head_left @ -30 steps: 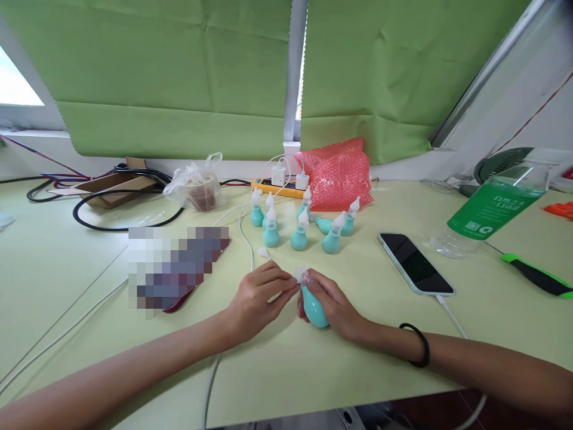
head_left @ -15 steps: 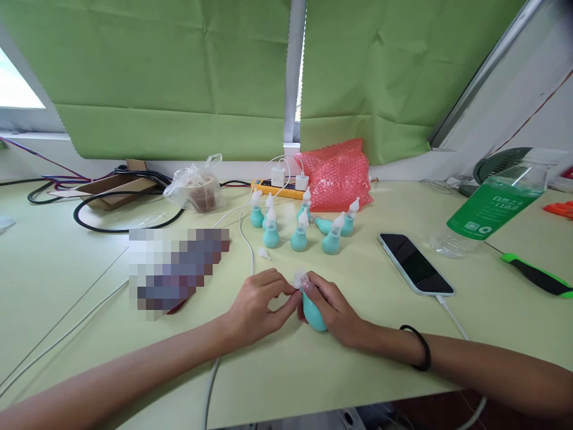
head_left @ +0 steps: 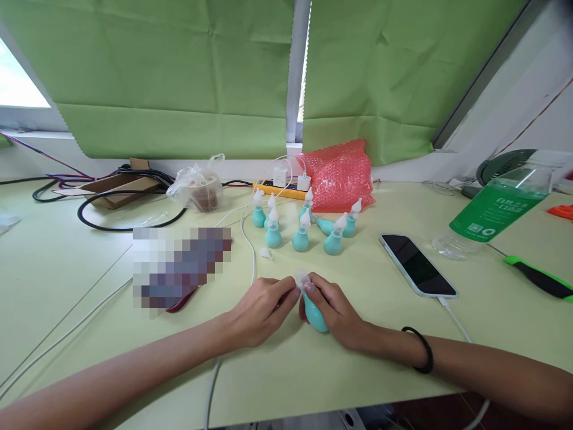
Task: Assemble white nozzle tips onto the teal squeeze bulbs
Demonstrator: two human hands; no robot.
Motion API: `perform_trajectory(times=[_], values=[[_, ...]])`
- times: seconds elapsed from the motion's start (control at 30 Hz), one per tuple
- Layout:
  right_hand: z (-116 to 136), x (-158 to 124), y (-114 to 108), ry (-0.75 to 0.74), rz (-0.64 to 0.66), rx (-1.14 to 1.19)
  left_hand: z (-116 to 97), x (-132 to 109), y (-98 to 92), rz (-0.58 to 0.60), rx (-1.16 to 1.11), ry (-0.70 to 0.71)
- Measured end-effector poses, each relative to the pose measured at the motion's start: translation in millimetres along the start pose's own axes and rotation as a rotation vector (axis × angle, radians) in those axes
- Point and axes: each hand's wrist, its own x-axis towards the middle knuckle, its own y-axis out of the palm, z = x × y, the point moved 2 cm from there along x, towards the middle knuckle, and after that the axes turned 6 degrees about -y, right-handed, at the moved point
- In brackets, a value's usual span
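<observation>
My right hand (head_left: 333,310) is wrapped round a teal rubber bulb (head_left: 313,313) that rests on the pale green table (head_left: 313,370). A clear plastic tip (head_left: 301,278) sits at the bulb's top. My left hand (head_left: 262,309) is curled beside it, with thumb and fingers pinched at that tip. Behind my hands stand several more teal bulbs with white tips (head_left: 301,236), one lying on its side. A loose white tip (head_left: 265,254) lies near them.
A phone (head_left: 417,264) on a white cable lies to the right, with a tilted green-labelled bottle (head_left: 490,212) and a green-handled tool (head_left: 539,278) beyond. Red bubble wrap (head_left: 341,176), a power strip (head_left: 280,188), a plastic bag (head_left: 197,188) and black cables (head_left: 120,224) line the back. A blurred object (head_left: 181,266) lies left.
My hands have stayed together at the bulb. The left fingers have shifted slightly lower at the tip, and the view has drifted a little.
</observation>
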Motion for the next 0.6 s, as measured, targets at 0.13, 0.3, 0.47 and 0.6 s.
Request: perform_trajectory(times=[0.13, 0.3, 0.47, 0.6], values=[[-5, 5, -5, 0.090, -0.147, 0.177, 0, 3, -5.1, -0.082, -0.006, 0.017], [-5, 10, -12, 0.049, -0.185, 0.105, 19, 15, -6.1, 0.043, 0.307, -0.228], [-4, 11, -14, 0.050, -0.134, -0.102, 34, 19, -10.4, 0.080, 0.393, -0.278], [0, 11, -14, -0.002, -0.068, -0.270, 20, 18, -22.0, -0.050, 0.254, -0.224]])
